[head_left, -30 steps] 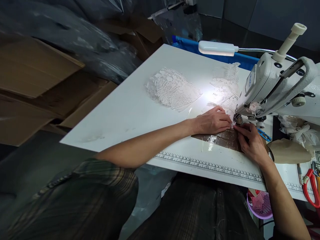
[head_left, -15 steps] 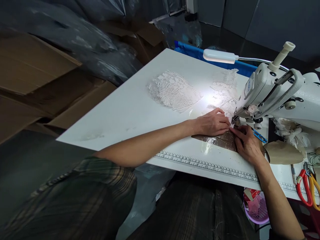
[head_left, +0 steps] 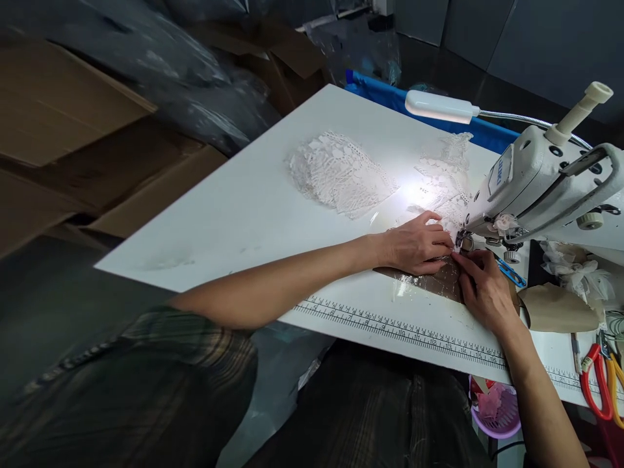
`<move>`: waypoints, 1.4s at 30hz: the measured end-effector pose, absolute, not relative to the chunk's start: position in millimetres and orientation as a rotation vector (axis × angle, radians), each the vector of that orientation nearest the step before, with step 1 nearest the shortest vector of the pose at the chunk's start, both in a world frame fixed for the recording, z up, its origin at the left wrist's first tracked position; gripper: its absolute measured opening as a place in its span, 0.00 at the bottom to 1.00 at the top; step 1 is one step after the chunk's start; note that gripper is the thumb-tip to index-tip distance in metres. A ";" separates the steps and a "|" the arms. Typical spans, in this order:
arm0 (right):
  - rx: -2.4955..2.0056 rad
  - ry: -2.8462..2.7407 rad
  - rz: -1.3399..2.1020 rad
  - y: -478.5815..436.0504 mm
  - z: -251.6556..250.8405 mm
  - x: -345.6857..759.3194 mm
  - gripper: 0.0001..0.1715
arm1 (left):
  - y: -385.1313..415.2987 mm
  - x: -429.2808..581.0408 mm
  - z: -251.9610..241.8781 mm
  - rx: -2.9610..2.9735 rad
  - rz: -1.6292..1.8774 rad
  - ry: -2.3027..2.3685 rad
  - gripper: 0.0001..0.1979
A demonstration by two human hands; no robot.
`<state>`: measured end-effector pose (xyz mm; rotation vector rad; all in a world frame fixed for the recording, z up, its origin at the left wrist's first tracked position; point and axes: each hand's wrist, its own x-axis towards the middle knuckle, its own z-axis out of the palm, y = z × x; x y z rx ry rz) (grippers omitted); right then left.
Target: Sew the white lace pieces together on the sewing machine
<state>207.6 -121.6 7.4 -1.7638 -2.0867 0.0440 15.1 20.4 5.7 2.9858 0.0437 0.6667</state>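
Both hands are close together at the needle of a white sewing machine [head_left: 521,175]. My left hand [head_left: 422,246] rests with curled fingers on white lace fabric [head_left: 446,201], its fingertips just left of the presser foot [head_left: 459,240]. Thumb and forefinger of my right hand [head_left: 485,289] pinch the lace's near edge in front of the foot; the pinched bit is mostly hidden. Under the hands lies a brown, shiny plate [head_left: 424,284]. A pile of white lace pieces [head_left: 341,175] sits to the left on the table [head_left: 234,227].
A lamp [head_left: 441,106] lights the needle area. Blue thread snips [head_left: 511,272] lie beside my right hand, with red-handled scissors [head_left: 597,383] farther right. A printed ruler [head_left: 400,329] runs along the front edge. Cardboard boxes [head_left: 63,117] stand left; a purple basket [head_left: 497,422] is below.
The camera view has shifted slightly, so the machine appears farther right. Both hands keep nearly the same place at the needle, with the lace still under them.
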 end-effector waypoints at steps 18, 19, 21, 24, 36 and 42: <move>-2.048 -2.158 0.030 -114.2 23.1 189.4 0.26 | 24.7 13.5 13.8 3.078 0.433 0.086 0.15; -2.049 -2.146 0.031 -114.6 22.4 188.8 0.26 | 24.7 13.6 14.2 3.088 0.423 0.086 0.15; -2.014 -2.129 0.059 -115.9 22.0 190.2 0.26 | 24.7 13.9 14.5 3.106 0.419 0.083 0.17; -1.912 -2.095 0.164 -117.6 25.3 199.6 0.24 | 24.8 14.7 14.1 3.118 0.445 0.079 0.19; -1.894 -1.620 0.630 -99.0 25.1 239.5 0.36 | 25.9 16.3 12.8 3.073 0.473 0.129 0.20; -1.867 -1.610 0.475 -110.7 17.7 235.0 0.37 | 28.3 14.8 9.6 3.036 0.525 0.124 0.23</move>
